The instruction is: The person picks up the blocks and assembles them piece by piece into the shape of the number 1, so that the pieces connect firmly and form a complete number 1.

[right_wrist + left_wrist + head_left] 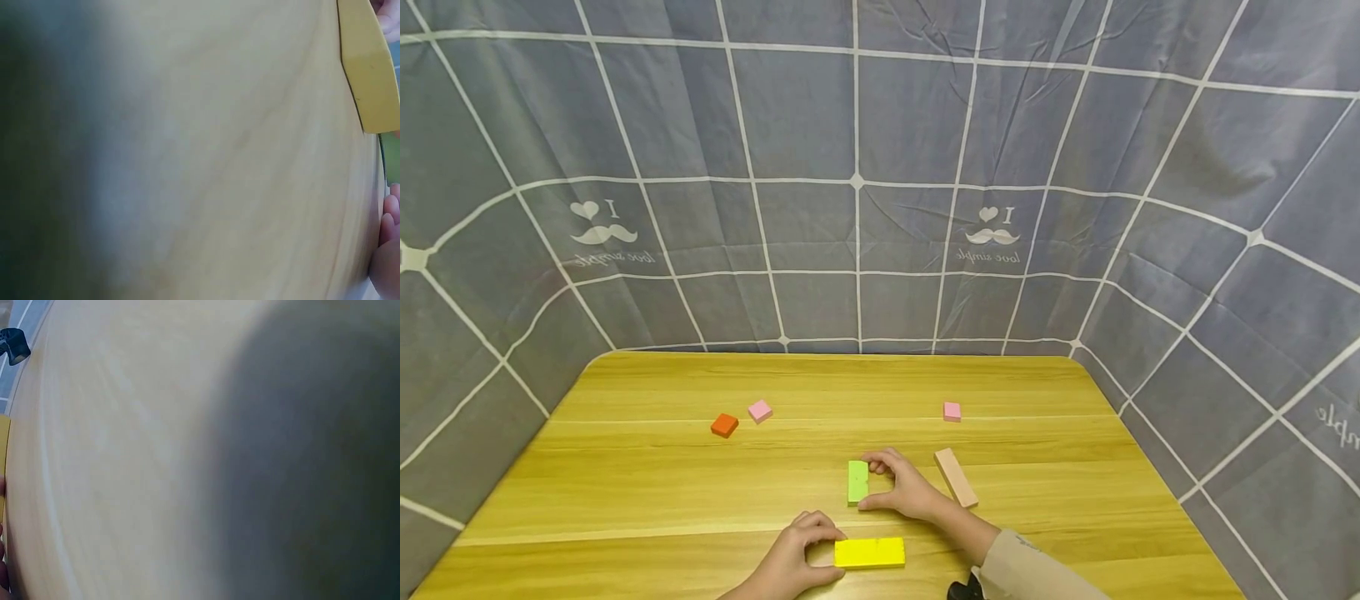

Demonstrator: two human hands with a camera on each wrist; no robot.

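Note:
My left hand (797, 552) grips the left end of a long yellow block (870, 552) near the front of the table, thumb on the near side and fingers on the far side. Just beyond it, my right hand (904, 487) pinches a light green block (857, 482) between thumb and fingers from the right; this block points away from me. In the right wrist view, the yellow block (369, 69) overlaps part of the green block (392, 156), beside my right fingers (390, 212). Only a sliver of the yellow block (4, 450) shows in the left wrist view.
A beige plank-shaped block (956, 477) lies right of my right hand. Farther back are a pink block (952, 412) at right, another pink block (760, 411) and an orange-red block (725, 426) at left. A grey checked curtain (805, 225) surrounds the wooden table (647, 483).

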